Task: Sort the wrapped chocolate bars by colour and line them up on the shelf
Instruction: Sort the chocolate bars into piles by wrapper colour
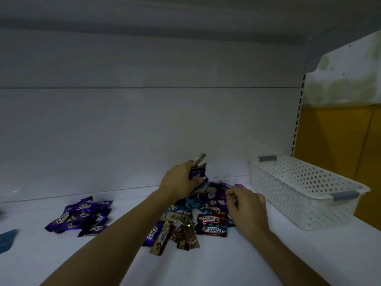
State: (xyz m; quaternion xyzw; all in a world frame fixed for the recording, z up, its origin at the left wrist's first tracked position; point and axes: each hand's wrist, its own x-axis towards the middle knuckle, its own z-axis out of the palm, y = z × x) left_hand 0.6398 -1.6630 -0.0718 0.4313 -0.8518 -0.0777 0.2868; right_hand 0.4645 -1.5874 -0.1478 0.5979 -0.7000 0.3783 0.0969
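Chocolate bars heaped on shelf, left hand clutching several at twelve o'clock, right hand curled at three o'clock, grip unclear, purple pile at nine o'clock

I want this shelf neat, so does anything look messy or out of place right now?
Yes. The mixed pile in the middle is a jumble: red, blue, purple and gold bars lie crossed at all angles. The purple pile to its left is one colour but heaped, not lined up.
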